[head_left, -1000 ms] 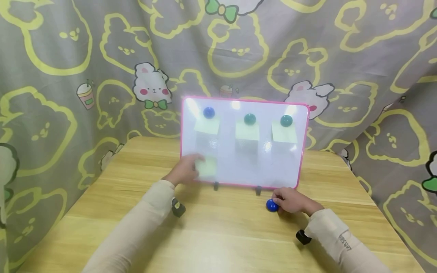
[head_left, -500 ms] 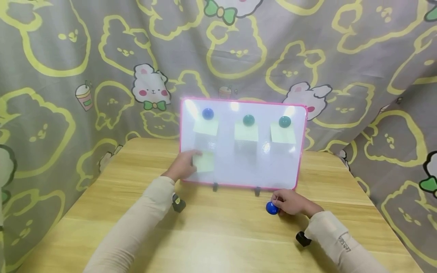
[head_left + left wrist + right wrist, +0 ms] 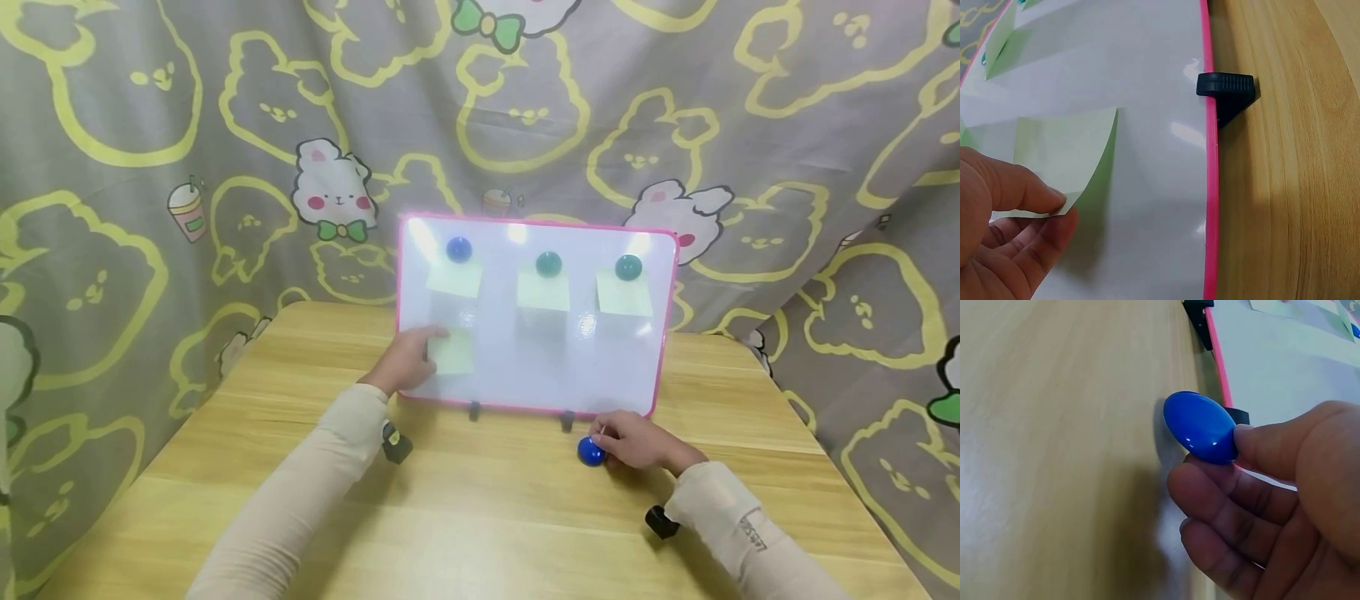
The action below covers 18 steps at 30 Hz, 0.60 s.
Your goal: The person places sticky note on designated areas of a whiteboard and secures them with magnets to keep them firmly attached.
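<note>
My left hand (image 3: 408, 360) pinches the edge of a pale green sticky note (image 3: 453, 352) between thumb and fingers, in front of the lower left of a pink-framed whiteboard (image 3: 517, 367). In the left wrist view the note (image 3: 1063, 147) curves away from the board toward the thumb. Near the board's lower right corner, my right hand (image 3: 633, 440) holds a round blue magnet (image 3: 591, 451) by its edge. The right wrist view shows that glossy blue magnet (image 3: 1200, 427) between thumb and fingers, domed face outward.
Along the board's top, three more notes hang under a blue magnet (image 3: 459, 249) and two green magnets (image 3: 549, 263). Black feet (image 3: 567, 421) prop the board on the wooden table (image 3: 480, 517). A patterned curtain (image 3: 420, 108) hangs behind.
My left hand has raised the sticky note slightly on the board, up from nearer its lower edge. My right hand, still holding the blue magnet, has shifted very slightly left.
</note>
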Tool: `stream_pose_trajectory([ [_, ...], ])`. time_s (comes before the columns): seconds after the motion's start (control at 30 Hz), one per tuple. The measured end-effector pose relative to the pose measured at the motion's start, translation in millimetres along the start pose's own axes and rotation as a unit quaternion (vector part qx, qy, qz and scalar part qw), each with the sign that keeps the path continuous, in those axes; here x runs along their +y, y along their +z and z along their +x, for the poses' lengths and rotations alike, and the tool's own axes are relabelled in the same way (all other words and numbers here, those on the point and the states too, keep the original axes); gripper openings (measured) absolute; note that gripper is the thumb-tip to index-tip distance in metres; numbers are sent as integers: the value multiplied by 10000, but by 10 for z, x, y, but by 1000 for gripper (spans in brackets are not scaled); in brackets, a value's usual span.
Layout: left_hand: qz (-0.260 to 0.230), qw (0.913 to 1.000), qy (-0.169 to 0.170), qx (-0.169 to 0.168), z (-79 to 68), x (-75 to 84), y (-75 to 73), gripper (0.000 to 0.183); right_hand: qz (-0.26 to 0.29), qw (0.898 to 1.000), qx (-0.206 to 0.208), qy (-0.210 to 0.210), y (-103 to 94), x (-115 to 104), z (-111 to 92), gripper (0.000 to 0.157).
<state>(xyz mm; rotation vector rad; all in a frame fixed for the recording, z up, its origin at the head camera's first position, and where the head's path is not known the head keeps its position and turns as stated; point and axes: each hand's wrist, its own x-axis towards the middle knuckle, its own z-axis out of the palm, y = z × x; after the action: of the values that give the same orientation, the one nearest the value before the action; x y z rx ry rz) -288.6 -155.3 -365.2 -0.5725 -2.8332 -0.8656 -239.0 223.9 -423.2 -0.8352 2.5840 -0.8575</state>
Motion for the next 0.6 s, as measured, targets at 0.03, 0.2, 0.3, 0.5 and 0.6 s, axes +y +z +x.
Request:
stream_pose_trajectory([
  [0.03,2,10000,-2,-1,0,2,0,58,-22,10000,19,-48,-4,-6,11,12],
  [0.2,-79,10000,-10,-44,9,20,8,59,-79,9996,139,-236,-45,-55,77,14],
  [0.3,-115,9999,-10,-81,15,24,22,59,-18,9994,227,-249,-78,-95,126,14],
  [0.5,-97,9999,-59,-70,15,6,42,59,43,9987,352,-366,-160,-215,259,13],
  [0.6,-55,10000,-39,-33,13,-2,41,59,-8,9980,523,-356,-205,-281,348,13],
])
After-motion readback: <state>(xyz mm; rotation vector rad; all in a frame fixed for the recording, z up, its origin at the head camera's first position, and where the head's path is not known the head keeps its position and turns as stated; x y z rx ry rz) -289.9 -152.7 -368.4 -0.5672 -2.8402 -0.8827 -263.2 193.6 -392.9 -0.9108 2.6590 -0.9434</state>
